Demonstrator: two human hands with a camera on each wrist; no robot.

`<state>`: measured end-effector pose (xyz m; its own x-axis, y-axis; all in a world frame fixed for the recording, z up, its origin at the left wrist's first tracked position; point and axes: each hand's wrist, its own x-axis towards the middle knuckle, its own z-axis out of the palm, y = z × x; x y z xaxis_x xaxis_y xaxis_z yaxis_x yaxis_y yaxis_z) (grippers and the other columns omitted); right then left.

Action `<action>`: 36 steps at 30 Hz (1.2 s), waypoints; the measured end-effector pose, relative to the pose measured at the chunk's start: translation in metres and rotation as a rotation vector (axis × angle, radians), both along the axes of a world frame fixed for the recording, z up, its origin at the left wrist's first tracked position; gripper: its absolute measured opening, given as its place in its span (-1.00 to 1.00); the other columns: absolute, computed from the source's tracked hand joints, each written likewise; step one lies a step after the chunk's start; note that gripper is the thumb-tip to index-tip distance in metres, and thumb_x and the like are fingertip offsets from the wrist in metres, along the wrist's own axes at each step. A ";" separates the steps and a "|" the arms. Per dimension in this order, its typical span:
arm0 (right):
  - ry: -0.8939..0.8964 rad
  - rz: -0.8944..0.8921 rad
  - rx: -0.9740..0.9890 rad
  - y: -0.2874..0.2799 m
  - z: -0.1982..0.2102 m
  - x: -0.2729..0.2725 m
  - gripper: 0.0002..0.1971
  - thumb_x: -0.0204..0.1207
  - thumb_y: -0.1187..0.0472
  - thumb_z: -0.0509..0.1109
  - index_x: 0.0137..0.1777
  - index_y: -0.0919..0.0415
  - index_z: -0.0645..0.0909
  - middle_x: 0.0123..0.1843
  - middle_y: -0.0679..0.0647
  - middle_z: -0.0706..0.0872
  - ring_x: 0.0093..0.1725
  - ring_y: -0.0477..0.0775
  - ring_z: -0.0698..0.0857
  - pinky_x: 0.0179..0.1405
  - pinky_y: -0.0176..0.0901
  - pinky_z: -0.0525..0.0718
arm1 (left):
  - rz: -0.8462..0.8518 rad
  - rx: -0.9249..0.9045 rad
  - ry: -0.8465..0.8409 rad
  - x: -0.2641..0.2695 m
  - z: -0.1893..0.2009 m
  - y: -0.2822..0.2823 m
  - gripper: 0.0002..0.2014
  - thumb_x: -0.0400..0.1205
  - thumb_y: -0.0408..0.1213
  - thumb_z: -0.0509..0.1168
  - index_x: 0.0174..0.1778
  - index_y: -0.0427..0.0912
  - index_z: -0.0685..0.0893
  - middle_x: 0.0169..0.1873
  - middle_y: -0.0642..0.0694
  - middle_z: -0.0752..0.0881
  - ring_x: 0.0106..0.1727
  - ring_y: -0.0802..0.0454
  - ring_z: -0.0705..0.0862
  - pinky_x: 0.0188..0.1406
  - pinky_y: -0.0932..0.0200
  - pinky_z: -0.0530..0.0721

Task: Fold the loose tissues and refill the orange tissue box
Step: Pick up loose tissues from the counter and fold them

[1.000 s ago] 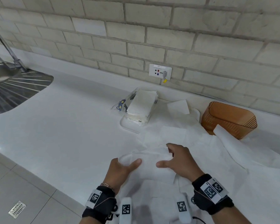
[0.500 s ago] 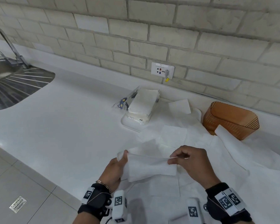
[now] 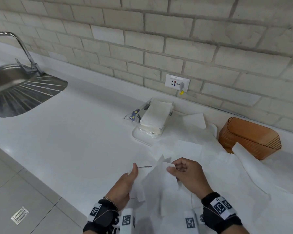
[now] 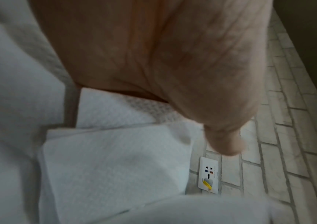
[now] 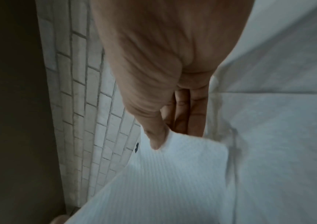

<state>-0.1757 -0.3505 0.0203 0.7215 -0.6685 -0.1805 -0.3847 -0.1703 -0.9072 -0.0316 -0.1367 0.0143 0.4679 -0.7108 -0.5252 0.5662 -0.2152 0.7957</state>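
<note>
I hold one white tissue (image 3: 156, 181) lifted above the counter's near edge. My left hand (image 3: 125, 183) grips its left side, thumb up along the edge. My right hand (image 3: 184, 173) pinches its upper right corner between thumb and fingers; the right wrist view shows this tissue corner (image 5: 182, 151) under the thumb. In the left wrist view the tissue (image 4: 115, 159) fills the space below my palm. The orange tissue box (image 3: 249, 137) stands at the back right by the wall. Loose tissues (image 3: 235, 174) lie spread over the counter to the right.
A plastic pack of stacked tissues (image 3: 152, 117) sits on a white tray (image 3: 139, 137) at the back. A wall socket (image 3: 177, 82) is above it. A steel sink (image 3: 15, 88) with a tap lies at the far left. The counter's edge (image 3: 49, 179) drops to a tiled floor.
Both hands lifted the tissue off the pile. They have since raised it further and drawn closer together, so the sheet now hangs bent between them.
</note>
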 end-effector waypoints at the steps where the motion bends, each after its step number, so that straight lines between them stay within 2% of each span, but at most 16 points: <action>1: 0.010 -0.007 -0.013 0.001 -0.001 0.001 -0.85 0.41 0.07 0.77 -0.12 0.00 0.85 -0.19 -0.01 0.89 -0.20 0.06 0.87 -0.05 0.04 0.89 | 0.005 -0.017 0.015 0.000 0.000 0.001 -0.23 0.64 0.44 0.07 0.48 -0.05 0.76 0.38 -0.27 0.79 0.44 -0.27 0.75 0.57 -0.29 0.58; 2: 0.018 -0.012 -0.022 0.002 -0.002 0.002 -0.85 0.42 0.07 0.76 -0.13 0.00 0.85 -0.19 -0.04 0.90 -0.17 0.06 0.87 -0.04 0.00 0.88 | 0.013 -0.044 0.014 0.000 -0.002 0.002 -0.16 0.58 0.53 0.10 0.50 -0.06 0.74 0.41 -0.25 0.77 0.46 -0.26 0.73 0.58 -0.29 0.57; 4: 0.028 -0.016 -0.038 0.003 -0.003 0.003 -0.84 0.41 0.07 0.77 -0.15 0.01 0.83 -0.20 -0.05 0.89 -0.19 -0.01 0.86 -0.08 -0.15 0.85 | 0.002 -0.120 -0.025 0.002 -0.009 0.006 -0.07 0.41 0.53 0.42 0.52 -0.10 0.71 0.42 -0.27 0.76 0.46 -0.28 0.73 0.53 -0.34 0.62; 6: 0.036 -0.004 -0.069 0.004 -0.002 0.003 -0.82 0.40 0.07 0.78 -0.15 0.02 0.82 -0.22 -0.06 0.87 -0.28 -0.14 0.79 -0.16 -0.36 0.73 | -0.031 -0.133 -0.126 0.002 -0.011 0.006 -0.20 0.30 0.15 0.75 0.45 -0.08 0.75 0.37 -0.33 0.78 0.38 -0.31 0.77 0.40 -0.34 0.72; 8: 0.039 0.006 -0.067 0.005 0.000 0.004 -0.78 0.37 0.08 0.80 -0.12 0.02 0.81 -0.22 -0.05 0.86 -0.30 -0.19 0.75 -0.22 -0.47 0.67 | -0.033 -0.073 -0.247 0.000 -0.009 0.003 -0.41 0.36 -0.25 0.78 0.33 -0.04 0.83 0.23 -0.26 0.85 0.28 -0.27 0.82 0.24 -0.20 0.82; 9: 0.037 0.008 -0.045 0.004 0.001 0.004 -0.72 0.33 0.07 0.82 -0.04 0.00 0.81 -0.17 -0.07 0.86 -0.23 -0.16 0.77 -0.21 -0.48 0.66 | -0.018 -0.043 -0.289 -0.001 -0.008 0.001 -0.49 0.40 -0.35 0.74 0.28 -0.04 0.85 0.16 -0.22 0.88 0.23 -0.26 0.85 0.18 -0.14 0.84; 11: 0.038 0.042 0.002 0.001 0.001 0.003 -0.38 0.19 0.03 0.88 0.26 -0.11 0.74 0.11 -0.20 0.82 0.03 -0.18 0.78 -0.06 -0.47 0.68 | -0.003 -0.018 -0.322 -0.003 -0.005 0.001 -0.59 0.43 -0.32 0.70 0.21 -0.05 0.88 0.07 -0.21 0.90 0.15 -0.25 0.86 0.17 -0.17 0.83; 13: 0.031 0.142 0.059 -0.005 -0.002 0.002 0.04 0.03 -0.05 0.93 0.54 -0.22 0.52 0.39 -0.32 0.69 0.29 -0.28 0.70 0.15 -0.38 0.68 | -0.025 -0.020 -0.323 -0.002 0.003 0.002 -0.62 0.40 -0.25 0.68 0.15 -0.12 0.89 0.02 -0.24 0.90 0.04 -0.21 0.86 0.13 -0.19 0.81; 15: 0.023 0.248 0.107 -0.009 -0.001 0.000 0.21 -0.03 -0.05 0.95 0.64 -0.29 0.38 0.48 -0.37 0.64 0.38 -0.37 0.64 0.28 -0.34 0.66 | -0.086 -0.032 -0.330 0.002 0.013 0.005 -0.69 0.40 -0.24 0.67 0.06 -0.17 0.91 -0.07 -0.24 0.90 -0.05 -0.12 0.85 0.01 -0.03 0.80; 19: -0.016 0.390 0.189 -0.009 0.008 -0.003 -0.07 0.08 0.14 0.94 0.49 -0.17 0.64 0.38 -0.13 0.80 0.42 -0.13 0.72 0.47 -0.11 0.69 | -0.209 -0.039 -0.450 0.009 0.030 0.006 -0.85 0.55 -0.31 0.64 0.02 -0.14 0.94 0.03 -0.13 0.92 0.07 -0.04 0.87 0.11 0.18 0.75; 21: -0.032 0.405 0.216 -0.004 0.012 -0.004 -0.32 0.16 0.20 0.91 0.32 -0.05 0.81 0.28 -0.04 0.86 0.35 -0.04 0.78 0.42 -0.01 0.74 | -0.220 -0.046 -0.488 0.010 0.034 0.004 -0.86 0.60 -0.35 0.59 0.05 -0.13 0.94 0.07 -0.13 0.91 0.16 -0.10 0.86 0.19 0.16 0.76; 25: -0.083 0.336 0.214 0.004 0.004 -0.006 -0.63 0.29 0.27 0.84 0.10 0.09 0.89 0.16 0.01 0.91 0.21 0.02 0.86 0.30 -0.09 0.76 | -0.126 -0.047 -0.502 0.002 0.030 -0.002 -0.78 0.49 -0.35 0.68 0.04 -0.09 0.94 0.07 -0.08 0.91 0.17 -0.08 0.86 0.25 0.03 0.82; 28: -0.097 0.275 0.162 0.010 -0.003 -0.011 -0.60 0.27 0.24 0.85 0.10 -0.05 0.89 0.19 -0.08 0.89 0.27 -0.05 0.80 0.40 -0.12 0.69 | 0.067 0.027 -0.557 -0.010 0.014 -0.004 -0.51 0.24 -0.32 0.83 0.04 0.09 0.90 0.05 0.02 0.90 0.14 0.05 0.84 0.15 0.16 0.80; 30: -0.105 0.244 0.140 0.012 -0.005 -0.014 -0.53 0.26 0.24 0.85 0.15 -0.12 0.87 0.20 -0.12 0.87 0.30 -0.10 0.76 0.38 -0.20 0.67 | 0.207 0.068 -0.586 -0.015 0.002 -0.003 -0.41 0.13 -0.31 0.81 0.07 0.10 0.84 0.05 0.03 0.88 0.13 0.12 0.83 0.15 0.20 0.77; 33: -0.127 0.233 0.118 0.017 -0.007 -0.015 -0.46 0.29 0.28 0.83 0.25 -0.11 0.81 0.26 -0.18 0.85 0.36 -0.21 0.72 0.38 -0.30 0.62 | 0.295 0.101 -0.626 -0.025 -0.004 -0.006 -0.41 0.13 -0.41 0.71 0.06 0.04 0.76 0.02 0.05 0.88 0.12 0.11 0.83 0.17 0.10 0.78; 36: -0.159 0.209 0.128 0.024 -0.007 -0.009 -0.39 0.31 0.37 0.79 0.32 -0.08 0.76 0.28 -0.16 0.85 0.39 -0.18 0.74 0.43 -0.18 0.66 | 0.316 0.116 -0.707 -0.033 0.001 -0.018 -0.49 0.21 -0.47 0.62 0.01 0.05 0.74 -0.04 0.13 0.86 0.03 0.13 0.83 0.09 0.03 0.80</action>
<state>-0.1843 -0.3267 0.0135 0.8670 -0.4816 -0.1278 -0.2048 -0.1105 -0.9725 -0.0651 -0.1542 0.0155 0.8899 -0.4472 -0.0898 -0.0183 -0.2317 0.9726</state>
